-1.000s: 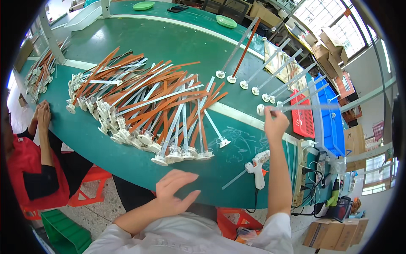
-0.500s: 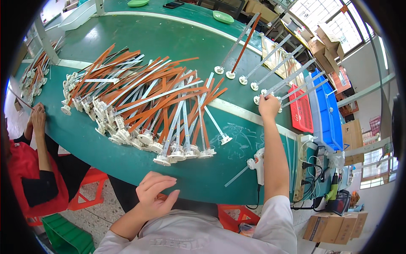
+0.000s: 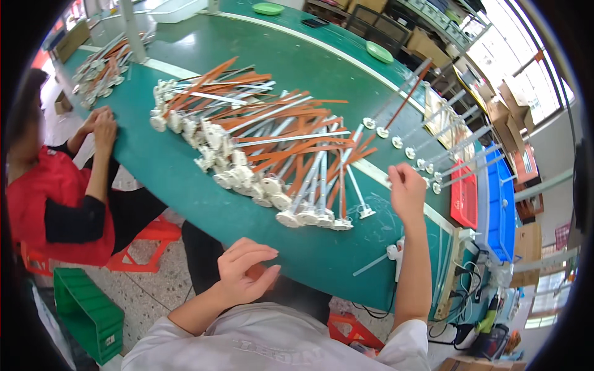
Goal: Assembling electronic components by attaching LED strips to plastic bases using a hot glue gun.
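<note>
By the table's (image 3: 145, 157) near edge, my left hand (image 3: 244, 272) is empty, thumb parted. My right hand (image 3: 408, 193) shows nothing held; whether its fingertips meet, I cannot tell. The heap of strips (image 3: 303, 148) mid-table seems pending; the spaced row (image 3: 409, 152) toward the right edge seems done.

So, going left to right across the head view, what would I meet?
Small strip pile, big strip pile, your right hand, red basket, blue bin.
</note>
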Motion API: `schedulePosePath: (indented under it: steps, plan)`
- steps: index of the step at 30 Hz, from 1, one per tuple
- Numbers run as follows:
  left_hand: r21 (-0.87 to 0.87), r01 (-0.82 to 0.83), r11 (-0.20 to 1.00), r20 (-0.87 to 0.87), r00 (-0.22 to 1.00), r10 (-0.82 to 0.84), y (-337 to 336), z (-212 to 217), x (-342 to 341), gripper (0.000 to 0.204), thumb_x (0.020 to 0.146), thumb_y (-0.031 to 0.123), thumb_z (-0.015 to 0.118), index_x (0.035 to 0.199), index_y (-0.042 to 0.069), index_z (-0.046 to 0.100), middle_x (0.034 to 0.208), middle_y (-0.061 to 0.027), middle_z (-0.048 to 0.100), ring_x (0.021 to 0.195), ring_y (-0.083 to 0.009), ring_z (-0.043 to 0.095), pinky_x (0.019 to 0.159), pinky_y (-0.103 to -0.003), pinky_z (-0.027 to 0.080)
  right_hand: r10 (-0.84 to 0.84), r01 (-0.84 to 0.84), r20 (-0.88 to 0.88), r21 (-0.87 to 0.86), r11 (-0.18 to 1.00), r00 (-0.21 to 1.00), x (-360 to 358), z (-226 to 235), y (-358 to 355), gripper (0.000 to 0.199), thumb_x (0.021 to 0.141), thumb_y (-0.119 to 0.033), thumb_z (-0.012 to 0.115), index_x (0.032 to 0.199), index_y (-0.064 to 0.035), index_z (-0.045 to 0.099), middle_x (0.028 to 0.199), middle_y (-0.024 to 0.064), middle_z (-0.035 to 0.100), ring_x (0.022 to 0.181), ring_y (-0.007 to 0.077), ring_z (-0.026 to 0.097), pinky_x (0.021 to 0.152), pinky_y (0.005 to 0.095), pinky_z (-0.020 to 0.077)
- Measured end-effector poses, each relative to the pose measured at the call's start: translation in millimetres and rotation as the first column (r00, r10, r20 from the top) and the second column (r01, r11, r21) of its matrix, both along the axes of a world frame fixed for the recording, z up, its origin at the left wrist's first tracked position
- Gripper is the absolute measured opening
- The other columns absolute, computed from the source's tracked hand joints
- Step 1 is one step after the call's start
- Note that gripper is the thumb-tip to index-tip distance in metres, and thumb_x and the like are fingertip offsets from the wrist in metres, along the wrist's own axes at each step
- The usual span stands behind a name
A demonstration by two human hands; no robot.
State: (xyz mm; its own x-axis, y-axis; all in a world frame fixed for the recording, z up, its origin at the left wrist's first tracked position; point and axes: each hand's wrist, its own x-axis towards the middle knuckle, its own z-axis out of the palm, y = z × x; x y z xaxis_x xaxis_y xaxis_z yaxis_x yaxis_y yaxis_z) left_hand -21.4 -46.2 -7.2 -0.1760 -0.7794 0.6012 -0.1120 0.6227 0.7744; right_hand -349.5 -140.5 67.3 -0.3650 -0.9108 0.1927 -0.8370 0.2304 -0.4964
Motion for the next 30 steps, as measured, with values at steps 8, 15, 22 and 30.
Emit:
schedulePosePath:
  steps: [8, 15, 22, 30]
  plan:
    - [-0.045, -0.192, 0.98, 0.08, 0.978, 0.195, 29, 8, 33, 0.025, 0.067, 0.0, 0.075, 0.09, 0.002, 0.067, 0.086, -0.0107, 0.068, 0.07, -0.0227, 0.062, 0.062, -0.03, 0.05, 0.851, -0.899, -0.32, -0.284, 0.334, 0.417, 151, 8, -91, 0.017, 0.074, -0.003, 0.066, 0.091, 0.0006, 0.067, 0.091, 0.0124, 0.067, 0.082, 0.0273, 0.065, 0.077, 0.0385, 0.0522]
    - [-0.037, -0.335, 0.941, 0.101, 0.936, 0.337, 33, 11, 54, 0.02, 0.072, -0.001, 0.071, 0.091, 0.001, 0.065, 0.085, -0.0094, 0.067, 0.07, -0.0192, 0.061, 0.06, -0.027, 0.046, 0.931, -0.935, -0.092, -0.068, 0.348, 0.353, 156, -1, -89, 0.016, 0.074, -0.004, 0.066, 0.09, -0.0014, 0.069, 0.096, 0.0116, 0.068, 0.088, 0.0301, 0.063, 0.079, 0.0383, 0.0511]
    - [-0.057, -0.355, 0.933, 0.132, 0.924, 0.36, 1, 29, 46, 0.02, 0.073, 0.004, 0.073, 0.092, 0.002, 0.067, 0.084, -0.009, 0.068, 0.071, -0.0166, 0.064, 0.059, -0.026, 0.047, 0.82, -0.903, -0.386, -0.257, 0.344, 0.422, 159, 8, -79, 0.014, 0.077, -0.004, 0.07, 0.09, -0.0025, 0.068, 0.093, 0.0098, 0.067, 0.087, 0.0282, 0.062, 0.079, 0.0382, 0.0504]
    - [0.158, -0.262, 0.952, -0.167, 0.943, 0.287, -26, 54, 39, 0.042, 0.08, 0.0, 0.072, 0.119, -0.006, 0.058, 0.105, -0.0103, 0.066, 0.085, -0.0118, 0.064, 0.077, -0.025, 0.055, 0.687, -0.84, -0.508, -0.449, 0.303, 0.519, 164, 25, -23, 0.018, 0.073, 0.002, 0.068, 0.091, -0.0024, 0.069, 0.088, 0.0071, 0.067, 0.084, 0.0276, 0.061, 0.073, 0.0374, 0.0487]
